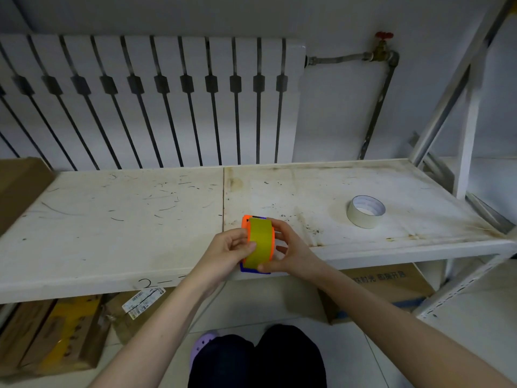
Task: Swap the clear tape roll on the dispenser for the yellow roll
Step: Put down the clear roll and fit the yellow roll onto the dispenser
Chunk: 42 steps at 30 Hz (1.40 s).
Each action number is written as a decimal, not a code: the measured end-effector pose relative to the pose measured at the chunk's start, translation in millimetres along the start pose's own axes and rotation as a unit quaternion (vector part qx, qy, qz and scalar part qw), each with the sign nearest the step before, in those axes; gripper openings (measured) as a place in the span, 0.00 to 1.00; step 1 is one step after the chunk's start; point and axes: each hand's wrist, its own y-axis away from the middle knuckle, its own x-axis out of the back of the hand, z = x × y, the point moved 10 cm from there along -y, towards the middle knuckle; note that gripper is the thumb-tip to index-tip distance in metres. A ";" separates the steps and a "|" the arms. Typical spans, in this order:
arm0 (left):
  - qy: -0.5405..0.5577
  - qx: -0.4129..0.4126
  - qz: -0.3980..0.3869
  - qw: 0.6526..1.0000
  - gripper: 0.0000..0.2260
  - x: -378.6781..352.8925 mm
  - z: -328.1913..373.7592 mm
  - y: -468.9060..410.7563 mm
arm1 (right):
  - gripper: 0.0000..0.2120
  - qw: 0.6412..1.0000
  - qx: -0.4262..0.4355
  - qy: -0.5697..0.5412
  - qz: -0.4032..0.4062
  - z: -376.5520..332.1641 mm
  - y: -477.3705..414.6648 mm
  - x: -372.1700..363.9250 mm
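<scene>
I see much free room on the shelf (112, 219): its whole left half is bare, and a hand can pass there without touching anything. On the right half stands only the clear tape roll (366, 211), well apart from both hands. The radiator (151, 102) closes the back side. At the right end the white frame post (470, 135) and its slanted brace block the way. At the far left, a cardboard box (19, 189) stands at the shelf edge.
</scene>
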 end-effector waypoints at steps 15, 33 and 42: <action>-0.055 0.068 0.043 0.995 0.10 19.3 -13.4 5.4 | 0.25 0.944 0.157 0.288 0.030 -64.3 -6.2 -8.6; -0.575 -0.277 0.218 0.739 0.06 11.9 44.9 48.2 | 0.18 0.942 0.152 0.282 0.103 -68.5 1.6 4.0; -0.527 -0.240 0.228 0.783 0.04 14.7 39.1 45.9 | 0.25 0.939 0.131 0.316 0.047 -68.1 0.7 -0.1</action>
